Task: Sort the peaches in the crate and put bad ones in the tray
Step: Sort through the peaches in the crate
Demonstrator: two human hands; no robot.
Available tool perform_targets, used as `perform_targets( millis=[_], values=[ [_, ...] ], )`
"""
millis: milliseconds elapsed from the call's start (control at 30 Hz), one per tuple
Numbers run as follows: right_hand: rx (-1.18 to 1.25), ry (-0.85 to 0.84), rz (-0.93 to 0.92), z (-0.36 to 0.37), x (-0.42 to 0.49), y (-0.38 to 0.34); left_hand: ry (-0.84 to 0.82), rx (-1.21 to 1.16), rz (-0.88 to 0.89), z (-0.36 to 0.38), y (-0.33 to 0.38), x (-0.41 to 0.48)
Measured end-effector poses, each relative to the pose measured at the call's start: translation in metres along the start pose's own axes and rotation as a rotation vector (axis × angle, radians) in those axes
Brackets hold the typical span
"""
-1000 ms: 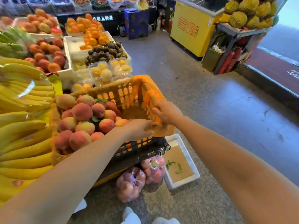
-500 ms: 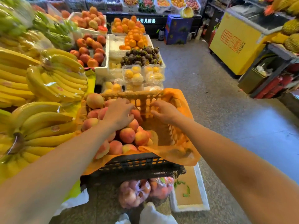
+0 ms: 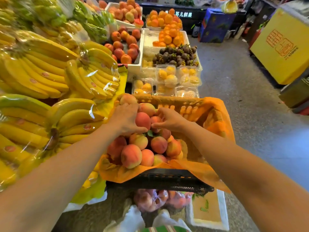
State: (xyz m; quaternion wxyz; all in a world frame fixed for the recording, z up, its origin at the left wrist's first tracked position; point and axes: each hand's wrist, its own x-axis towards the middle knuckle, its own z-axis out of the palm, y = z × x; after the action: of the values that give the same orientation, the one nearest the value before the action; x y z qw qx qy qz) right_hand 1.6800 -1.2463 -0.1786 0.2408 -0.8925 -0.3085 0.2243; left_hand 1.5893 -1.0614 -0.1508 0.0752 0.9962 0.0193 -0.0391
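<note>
Fingers [image 3: 132,107] of the left hand [image 3: 124,119] curl round a red peach [image 3: 143,120] atop the pile [image 3: 133,156], presumably to turn it for inspection; the right hand [image 3: 169,120] pinches a neighbouring peach [image 3: 156,121]. Both fruits lie in the orange-lined crate [image 3: 167,180]; the white tray [image 3: 223,213] for rejects stands on the floor below.

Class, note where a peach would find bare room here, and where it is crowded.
Free: bare orange liner at the right end of the crate, beside the peaches; the floor tray, showing only leaves. Crowded: the crate's left half and the bananas beyond.
</note>
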Motion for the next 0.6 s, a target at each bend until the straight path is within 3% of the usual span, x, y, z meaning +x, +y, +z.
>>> perform_targets(
  millis=[167, 400, 600],
  values=[
    [0.032, -0.014, 0.031, 0.005, -0.003, 0.001, -0.079, 0.026, 0.059, 0.002, -0.013, 0.01],
    [0.256, 0.025, 0.132, -0.005, -0.019, 0.015, -0.129, -0.185, 0.212, -0.006, -0.024, 0.022],
    [0.484, 0.048, 0.229, -0.017, -0.035, 0.026, -0.153, -0.22, 0.266, -0.007, -0.023, 0.033]
  ],
)
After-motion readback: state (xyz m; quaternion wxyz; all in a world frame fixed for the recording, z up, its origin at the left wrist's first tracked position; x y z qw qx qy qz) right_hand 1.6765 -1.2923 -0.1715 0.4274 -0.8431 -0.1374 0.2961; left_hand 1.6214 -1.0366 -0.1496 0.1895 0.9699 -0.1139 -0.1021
